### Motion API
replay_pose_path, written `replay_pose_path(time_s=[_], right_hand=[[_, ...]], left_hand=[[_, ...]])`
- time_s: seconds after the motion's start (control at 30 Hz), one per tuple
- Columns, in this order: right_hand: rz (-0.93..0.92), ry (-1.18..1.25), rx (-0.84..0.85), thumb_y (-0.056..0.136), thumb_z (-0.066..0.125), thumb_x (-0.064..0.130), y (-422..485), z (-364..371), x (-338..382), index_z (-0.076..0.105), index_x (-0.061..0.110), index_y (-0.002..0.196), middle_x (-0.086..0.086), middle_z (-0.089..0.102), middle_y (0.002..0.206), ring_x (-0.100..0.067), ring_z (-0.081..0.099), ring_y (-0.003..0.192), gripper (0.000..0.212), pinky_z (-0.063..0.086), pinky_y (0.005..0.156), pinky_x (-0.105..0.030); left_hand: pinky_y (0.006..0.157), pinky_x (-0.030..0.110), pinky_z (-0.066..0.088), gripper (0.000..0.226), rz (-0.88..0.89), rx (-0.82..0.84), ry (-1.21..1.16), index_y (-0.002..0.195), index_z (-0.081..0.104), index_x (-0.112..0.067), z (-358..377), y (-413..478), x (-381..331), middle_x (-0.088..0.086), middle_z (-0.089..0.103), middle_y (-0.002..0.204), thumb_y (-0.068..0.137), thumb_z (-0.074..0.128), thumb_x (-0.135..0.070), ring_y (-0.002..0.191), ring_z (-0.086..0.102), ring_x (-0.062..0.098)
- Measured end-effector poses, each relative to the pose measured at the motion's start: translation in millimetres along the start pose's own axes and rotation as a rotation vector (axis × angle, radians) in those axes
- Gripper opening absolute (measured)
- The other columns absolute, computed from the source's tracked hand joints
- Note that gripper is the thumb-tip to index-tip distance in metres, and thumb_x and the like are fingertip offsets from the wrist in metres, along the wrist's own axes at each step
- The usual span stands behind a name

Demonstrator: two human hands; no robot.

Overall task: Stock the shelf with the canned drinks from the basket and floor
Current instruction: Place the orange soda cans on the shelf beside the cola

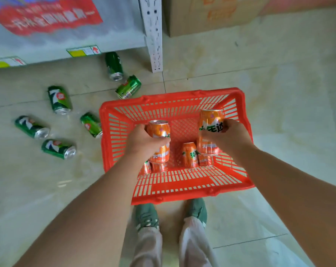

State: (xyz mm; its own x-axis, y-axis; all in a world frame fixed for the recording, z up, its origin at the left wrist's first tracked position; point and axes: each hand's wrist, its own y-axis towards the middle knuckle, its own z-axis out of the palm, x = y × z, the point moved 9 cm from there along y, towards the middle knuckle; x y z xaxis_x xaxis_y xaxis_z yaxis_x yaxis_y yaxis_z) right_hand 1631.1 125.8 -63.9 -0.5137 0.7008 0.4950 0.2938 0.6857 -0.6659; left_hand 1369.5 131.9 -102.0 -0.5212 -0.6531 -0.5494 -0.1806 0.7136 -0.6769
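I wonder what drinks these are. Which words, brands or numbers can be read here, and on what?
"7": green cans on the floor.
"美年达": orange can in the right hand.
Red banner on the shelf: white characters, too blurred.
Shelf-edge labels: a red arrow; print too small.
Cardboard box: orange print, blurred.
Second orange can, in the left hand: small print unreadable.
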Motion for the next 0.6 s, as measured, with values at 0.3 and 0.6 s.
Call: replay_pose_path(time_s=[0.3,0.6], right_hand=[[-0.17,0.105,0.084,0.069,0.084,0.036,-110.6,-55.0,139.0,0.065,0.017,0.094,0.003,0.07,0.079,-0.012,0.066,0.07,0.037,0.046,0.056,-0.023],[-0.328,0.157,0.103,0.068,0.083,0.037,-170.8,-104.3,250.2,0.064,0.023,0.097,0.004,0.071,0.085,-0.014,0.068,0.079,0.037,0.054,0.064,-0.028]], left_hand=[[0.071,0.031,0.056,0.036,0.064,-0.076,-0.12,0.085,0.064,-0.027,-148.3,-102.1,-107.8,-0.006,0.071,0.088,0.057,0.084,-0.036,0.078,0.068,0.012],[0.077,0.032,0.055,0.039,0.156,-0.197,-0.221,0.093,0.069,-0.022,-264.9,-167.3,-189.0,-0.002,0.072,0.092,0.059,0.085,-0.034,0.082,0.069,0.014]])
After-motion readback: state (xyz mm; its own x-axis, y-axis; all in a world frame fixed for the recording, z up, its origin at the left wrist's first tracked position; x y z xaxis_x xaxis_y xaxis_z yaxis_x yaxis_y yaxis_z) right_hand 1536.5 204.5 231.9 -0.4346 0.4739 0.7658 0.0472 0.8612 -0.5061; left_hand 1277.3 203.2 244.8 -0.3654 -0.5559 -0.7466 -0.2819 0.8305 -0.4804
